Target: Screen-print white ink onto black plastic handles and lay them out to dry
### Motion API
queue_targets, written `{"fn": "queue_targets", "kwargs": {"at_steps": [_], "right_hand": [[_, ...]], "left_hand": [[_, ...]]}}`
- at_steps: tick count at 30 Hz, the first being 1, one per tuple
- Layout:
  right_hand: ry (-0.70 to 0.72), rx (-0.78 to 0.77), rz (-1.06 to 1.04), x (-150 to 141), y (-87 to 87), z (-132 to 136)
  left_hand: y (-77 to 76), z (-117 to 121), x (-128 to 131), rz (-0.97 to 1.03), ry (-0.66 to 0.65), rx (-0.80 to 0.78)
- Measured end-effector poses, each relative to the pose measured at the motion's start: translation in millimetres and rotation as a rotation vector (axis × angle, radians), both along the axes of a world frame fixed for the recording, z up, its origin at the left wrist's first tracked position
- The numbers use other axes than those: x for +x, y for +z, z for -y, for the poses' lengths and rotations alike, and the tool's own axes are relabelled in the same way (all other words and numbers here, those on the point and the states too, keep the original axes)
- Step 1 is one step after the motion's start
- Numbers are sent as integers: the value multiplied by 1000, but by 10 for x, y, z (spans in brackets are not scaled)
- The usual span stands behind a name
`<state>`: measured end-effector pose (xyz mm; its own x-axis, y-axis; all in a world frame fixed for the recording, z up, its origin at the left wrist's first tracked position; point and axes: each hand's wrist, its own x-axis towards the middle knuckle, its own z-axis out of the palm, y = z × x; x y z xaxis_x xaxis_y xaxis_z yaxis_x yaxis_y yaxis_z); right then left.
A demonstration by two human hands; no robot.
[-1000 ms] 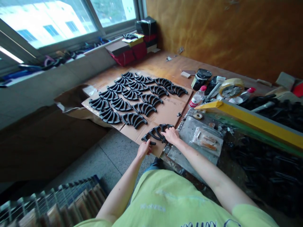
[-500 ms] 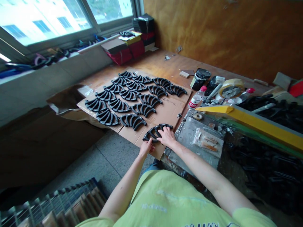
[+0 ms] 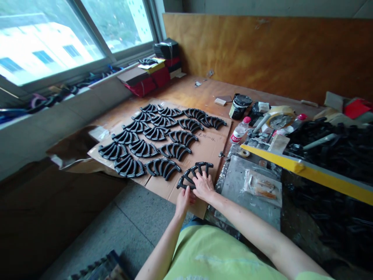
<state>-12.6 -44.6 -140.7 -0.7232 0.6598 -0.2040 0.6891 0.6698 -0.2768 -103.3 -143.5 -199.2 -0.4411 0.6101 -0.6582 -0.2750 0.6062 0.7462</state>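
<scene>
A black, fan-shaped ribbed piece (image 3: pixel 190 172) lies near the front corner of a cardboard sheet (image 3: pixel 208 149). At its near left end, my left hand (image 3: pixel 184 198) is closed, thumb and fingers pinching the edge. My right hand (image 3: pixel 204 186) is bent over the ribs on the near side, fingers closed on them; some fingertips are hidden. Several similar black pieces (image 3: pixel 143 148) lie in rows on the cardboard, farther off and to the left.
On the right are a bottle with a red cap (image 3: pixel 240 130), a black tub (image 3: pixel 240 107), a tape roll (image 3: pixel 281 116) and a yellow-edged bar (image 3: pixel 271 157). A grey board (image 3: pixel 247 198) lies beside my right forearm. Red and black stacks (image 3: pixel 151 77) stand by the window.
My view has tipped upward, so the table sits lower in the picture. My right hand has shifted from the piece's right end towards its middle ribs. My left hand keeps its pinch.
</scene>
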Motion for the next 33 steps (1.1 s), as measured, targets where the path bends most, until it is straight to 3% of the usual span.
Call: {"fn": "queue_targets", "kwargs": {"at_steps": [2, 5, 8, 10, 13, 17, 21, 26, 29, 33], "right_hand": [[-24, 37, -75, -59, 87, -200], [-192, 29, -113, -181, 161, -669], [-396, 2, -104, -254, 156, -1252], [-493, 16, -83, -260, 123, -1622], [-580, 56, -21, -254, 42, -2052], [-643, 25, 42, -362, -116, -2359], [-690, -42, 70, -611, -274, -2487], [-646, -52, -49, -697, -339, -2424], [-532, 3, -189, -511, -286, -2122], [-319, 134, -405, -47, -167, -1472]], "left_hand": [[74, -207, -74, -74, -3, 84], [259, -772, -248, -183, -66, 207], [430, -1425, -384, -234, -212, 257], [451, -1722, -405, -258, -315, 269], [264, -1810, -353, -401, -407, 261], [-210, -1518, -266, -800, -489, 386], [-481, -1356, -244, -1036, -554, 557], [-476, -1417, -273, -1102, -566, 561], [-438, -1433, -293, -1085, -604, 524], [-407, -1433, -315, -1081, -667, 414]]}}
